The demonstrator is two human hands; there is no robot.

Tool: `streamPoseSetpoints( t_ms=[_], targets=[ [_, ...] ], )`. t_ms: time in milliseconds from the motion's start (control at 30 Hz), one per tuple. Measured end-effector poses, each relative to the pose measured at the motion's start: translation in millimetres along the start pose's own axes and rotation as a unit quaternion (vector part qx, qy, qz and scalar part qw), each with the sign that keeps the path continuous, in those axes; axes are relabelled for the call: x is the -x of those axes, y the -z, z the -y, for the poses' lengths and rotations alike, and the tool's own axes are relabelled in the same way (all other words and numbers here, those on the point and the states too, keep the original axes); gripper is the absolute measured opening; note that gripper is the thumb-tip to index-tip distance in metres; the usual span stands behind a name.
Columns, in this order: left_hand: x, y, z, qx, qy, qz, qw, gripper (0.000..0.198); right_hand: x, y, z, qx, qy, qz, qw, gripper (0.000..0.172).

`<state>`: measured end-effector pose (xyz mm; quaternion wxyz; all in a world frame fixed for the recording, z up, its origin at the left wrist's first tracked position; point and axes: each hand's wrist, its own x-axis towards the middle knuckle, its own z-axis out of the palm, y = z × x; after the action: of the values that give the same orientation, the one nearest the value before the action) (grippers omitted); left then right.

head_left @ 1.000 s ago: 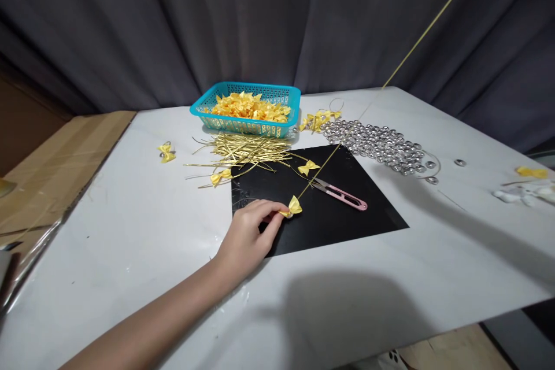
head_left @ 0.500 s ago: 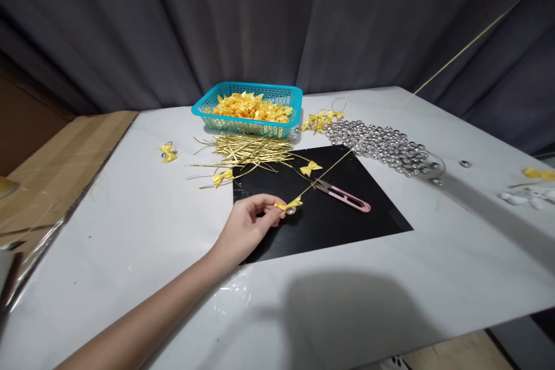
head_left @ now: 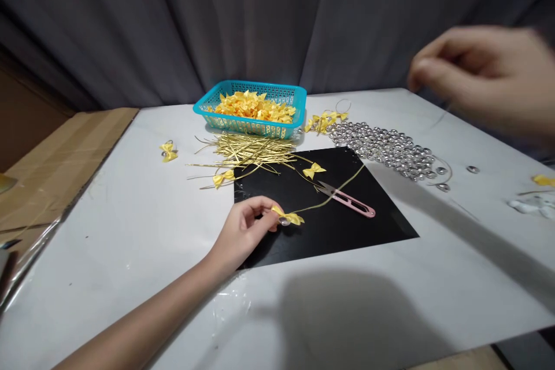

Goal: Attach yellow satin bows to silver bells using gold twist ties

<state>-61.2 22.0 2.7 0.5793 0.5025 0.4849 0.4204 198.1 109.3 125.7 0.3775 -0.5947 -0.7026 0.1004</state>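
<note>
My left hand (head_left: 251,222) pinches a yellow ribbon bow (head_left: 291,217) over the black mat, with a silver bead (head_left: 284,221) against the bow's near side. From the bow a pale yellow thread (head_left: 321,204) runs slackly to the right, then fades from sight over the table. At the upper right my right hand (head_left: 481,72) is raised and blurred, finger and thumb pinched together on the thread's far end, which shows only as a faint streak below them. Pink-handled thread snips (head_left: 353,204) lie beneath the thread, pointing left toward another yellow bow (head_left: 314,170).
A blue basket (head_left: 249,125) of yellow bows stands at the back. Before it lies a pile of gold wire ties (head_left: 251,150). Silver beads (head_left: 385,147) are heaped right of the black mat (head_left: 303,243). Finished-looking bows (head_left: 168,152) sit at the left.
My right hand has come down and inward from the top right corner. The thread, taut before, now hangs slack. My left hand keeps the bow in nearly the same place.
</note>
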Motion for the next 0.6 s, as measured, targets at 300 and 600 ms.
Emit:
streamPoseSetpoints(
  t_ms=[300, 600],
  targets=[
    [-2.2, 0.0, 3.9, 0.054, 0.017, -0.043, 0.997, 0.014, 111.4, -105.0, 18.9, -0.187, -0.016, 0.213, 0.959, 0.024],
    [-1.5, 1.8, 6.0, 0.117, 0.029, -0.026, 0.992, 0.021, 125.6, -118.8, 27.1, -0.146, 0.125, 0.134, 0.972, 0.01]
  ],
)
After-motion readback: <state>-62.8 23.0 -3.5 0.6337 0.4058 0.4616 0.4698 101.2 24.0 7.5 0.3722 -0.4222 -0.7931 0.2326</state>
